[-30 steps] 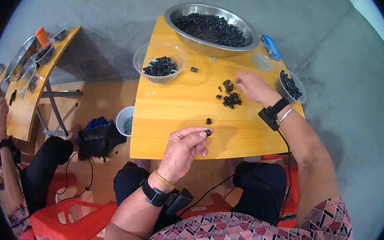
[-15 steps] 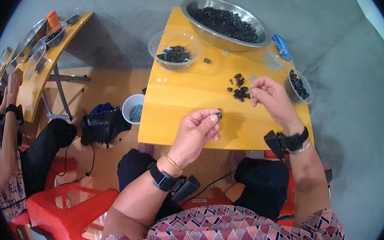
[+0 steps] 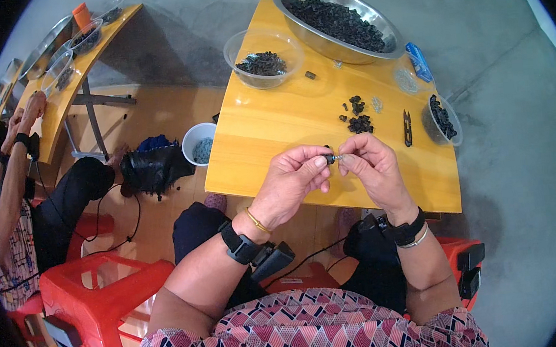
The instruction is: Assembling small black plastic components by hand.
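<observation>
Over the near part of the yellow table, my left hand point(image 3: 289, 180) pinches a small black cylindrical part point(image 3: 330, 159) between thumb and fingers. My right hand point(image 3: 377, 173) meets it from the right, closed on a tiny metal piece point(image 3: 339, 157) that looks like a screw and touches the end of the black part. Fingertips hide most of both. Just beyond lie two little piles of black parts point(image 3: 360, 124) and a few small clear or silvery pieces point(image 3: 377, 104). Black thread snips point(image 3: 407, 128) rest on the table to the right of them.
A steel basin point(image 3: 393, 43) heaped with black parts stands at the table's far end. Clear plastic bowls hold more, one at the left point(image 3: 231, 53) and one at the right edge point(image 3: 455, 133). A white bucket point(image 3: 186, 142) is on the floor. Someone works at another table point(image 3: 72, 92).
My right hand has come away from the piles, toward the left, with the tiny metal piece. It now meets the black part in my left hand. The snips have come into sight.
</observation>
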`<action>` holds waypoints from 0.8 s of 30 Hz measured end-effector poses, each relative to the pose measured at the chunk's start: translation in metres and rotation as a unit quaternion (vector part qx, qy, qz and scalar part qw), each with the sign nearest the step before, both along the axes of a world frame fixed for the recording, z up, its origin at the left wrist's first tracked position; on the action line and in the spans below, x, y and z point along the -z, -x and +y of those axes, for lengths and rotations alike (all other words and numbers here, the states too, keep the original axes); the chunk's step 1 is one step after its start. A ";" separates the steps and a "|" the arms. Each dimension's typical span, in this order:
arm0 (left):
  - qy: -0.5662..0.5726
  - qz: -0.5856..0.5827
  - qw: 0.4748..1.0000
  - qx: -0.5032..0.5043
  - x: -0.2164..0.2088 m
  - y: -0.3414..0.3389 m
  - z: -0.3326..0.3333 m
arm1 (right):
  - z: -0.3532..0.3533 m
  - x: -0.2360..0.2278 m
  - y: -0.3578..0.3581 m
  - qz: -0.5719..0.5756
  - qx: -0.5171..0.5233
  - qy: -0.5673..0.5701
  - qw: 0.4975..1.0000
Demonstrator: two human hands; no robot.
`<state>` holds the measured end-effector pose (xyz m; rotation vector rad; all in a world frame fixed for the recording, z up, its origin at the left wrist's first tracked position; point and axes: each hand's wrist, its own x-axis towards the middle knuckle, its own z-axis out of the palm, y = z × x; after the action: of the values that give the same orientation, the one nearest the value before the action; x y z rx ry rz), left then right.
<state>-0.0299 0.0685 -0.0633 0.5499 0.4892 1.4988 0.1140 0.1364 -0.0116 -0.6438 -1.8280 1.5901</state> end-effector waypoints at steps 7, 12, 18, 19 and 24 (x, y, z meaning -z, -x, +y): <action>0.013 -0.006 1.000 -0.004 0.000 -0.001 -0.001 | -0.005 -0.001 -0.001 -0.032 0.015 -0.053 0.998; -0.009 -0.020 1.000 0.000 0.001 -0.001 0.001 | -0.008 0.000 -0.001 -0.036 0.021 -0.069 0.997; -0.057 0.124 0.989 -0.048 0.000 0.000 0.001 | -0.010 -0.005 -0.001 -0.003 0.037 -0.058 0.998; -0.057 0.124 0.990 -0.047 -0.003 -0.002 0.000 | -0.010 -0.004 0.000 -0.013 0.027 -0.065 0.997; -0.050 0.122 0.990 -0.056 -0.009 -0.003 -0.002 | -0.012 -0.003 0.001 -0.004 0.036 -0.067 0.997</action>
<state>-0.0268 0.0667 -0.0540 0.8019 0.6445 1.5775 0.1131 0.1245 -0.0082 -0.6480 -1.8785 1.4070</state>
